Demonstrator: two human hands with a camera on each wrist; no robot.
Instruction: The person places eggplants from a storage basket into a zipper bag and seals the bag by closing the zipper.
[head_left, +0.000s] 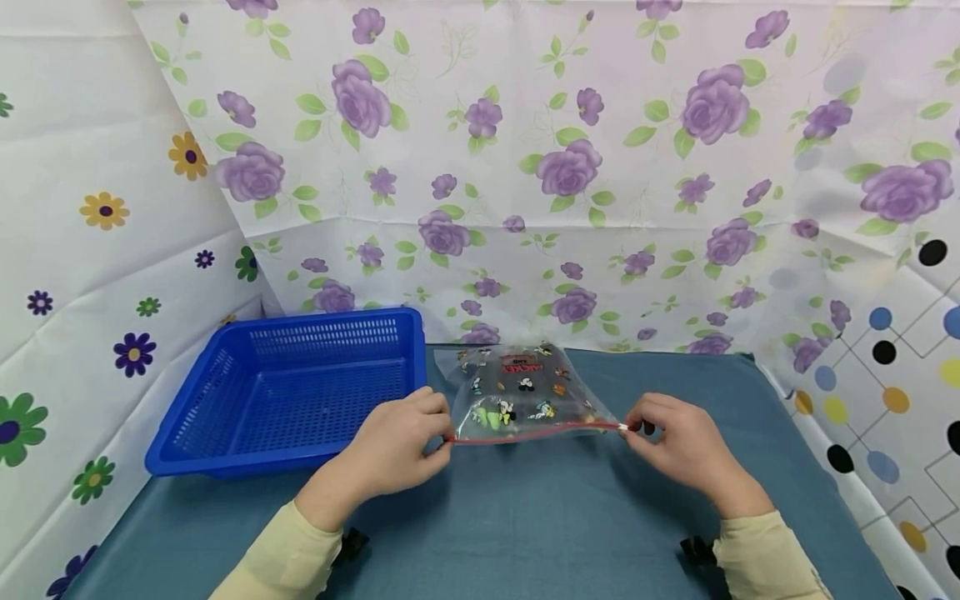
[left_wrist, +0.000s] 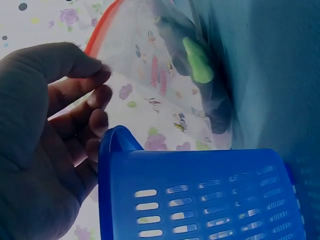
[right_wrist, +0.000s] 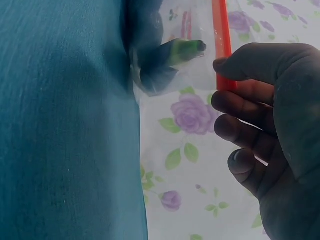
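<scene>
A clear zip bag [head_left: 525, 383] with small cartoon prints and a red zip strip lies over the table's middle, its red edge toward me. My left hand [head_left: 401, 437] pinches the left end of that edge. At the other end, beside a small white piece, my right hand [head_left: 678, 437] pinches the corner between thumb and index finger. Inside the bag, the left wrist view shows a light green item [left_wrist: 198, 61] among dark shapes. A green-ended dark item [right_wrist: 185, 51] appears in the right wrist view; its kind cannot be told through the plastic.
A blue perforated plastic basket [head_left: 416, 350] stands left of the bag, close to my left hand. The table has a blue-green cloth [head_left: 555, 517]. Behind it hangs a flowered sheet [head_left: 525, 225], with patterned sheets at both sides.
</scene>
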